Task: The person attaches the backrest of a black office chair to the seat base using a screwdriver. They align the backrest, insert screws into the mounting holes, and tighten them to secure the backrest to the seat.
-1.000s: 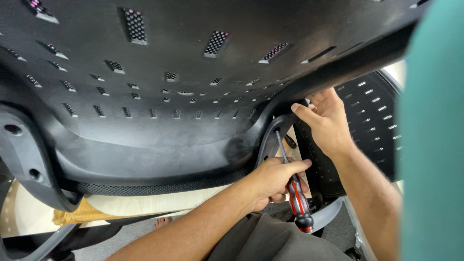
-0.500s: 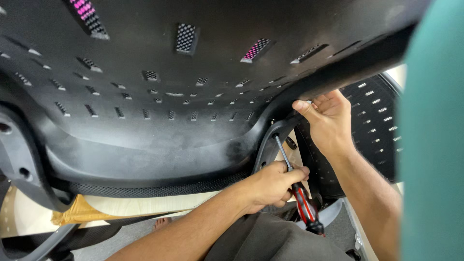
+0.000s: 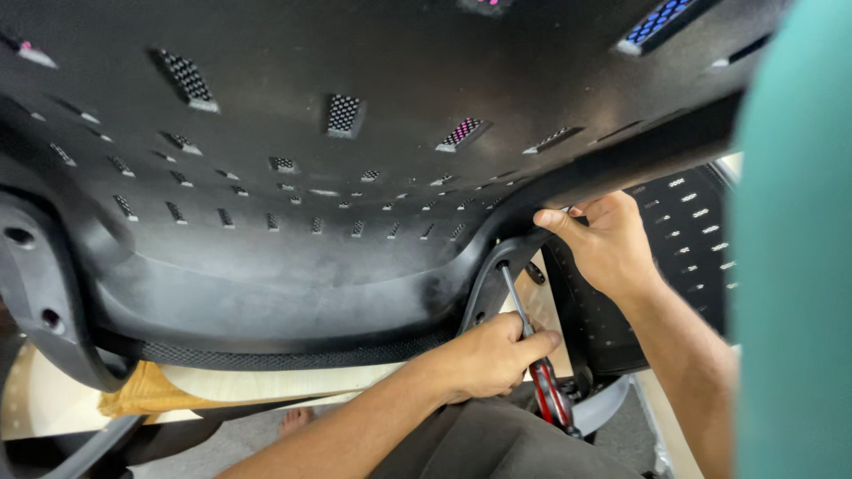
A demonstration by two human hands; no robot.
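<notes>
A big black plastic chair shell [image 3: 293,177] with small slots showing mesh fills the view above me. My left hand [image 3: 488,359] grips a screwdriver [image 3: 550,395] with a red and black handle. Its metal shaft points up, and the tip meets a curved black bracket [image 3: 484,284] under the shell. My right hand [image 3: 608,244] reaches up from the right and pinches the shell's lower edge just above that bracket. What the fingertips press on is hidden.
A black perforated panel [image 3: 692,239] stands behind my right hand. A teal surface [image 3: 794,266] fills the right edge. Below the shell lie a pale wooden board [image 3: 266,381], a yellow cloth [image 3: 142,395] and a bare foot [image 3: 297,417]. Grey trousers [image 3: 506,443] are at the bottom.
The view has tilted, so the shell's slots sit lower in the picture. Both hands stay at the bracket; the left keeps its grip on the screwdriver.
</notes>
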